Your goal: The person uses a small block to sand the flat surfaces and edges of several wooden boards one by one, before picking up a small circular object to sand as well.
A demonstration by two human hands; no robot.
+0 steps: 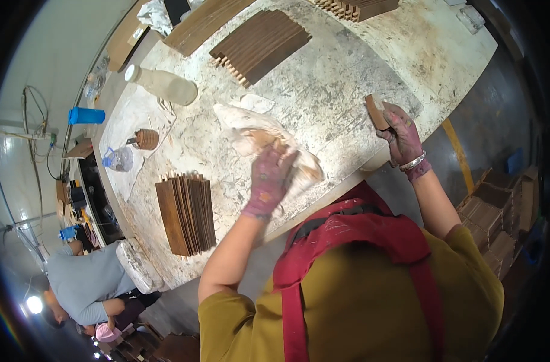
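Pinkish-purple stained gloves cover both hands. My left hand (pixel 272 178) is closed on a crumpled off-white rag (pixel 305 158) with brown stains, low over the table; slight blur softens its edges. Close to the table's right-hand edge, my right hand (pixel 404 134) grips a short flat brown wooden piece (pixel 374 112), which stands up past the fingers. To the left of my left hand is a stack of dark brown wooden slats (pixel 185 214) with pale pegs at the ends. Another row of pegged slats (pixel 262 43) lies farther off.
The stained worktable (pixel 341 84) holds a cloudy plastic bottle (pixel 163 85), a clear jug (pixel 119 159) and a brown container (pixel 146 139) on the left. A blue cup (pixel 86 116) sits beyond. Cardboard boxes (pixel 495 211) are at right; another person (pixel 88 280) bends at lower left.
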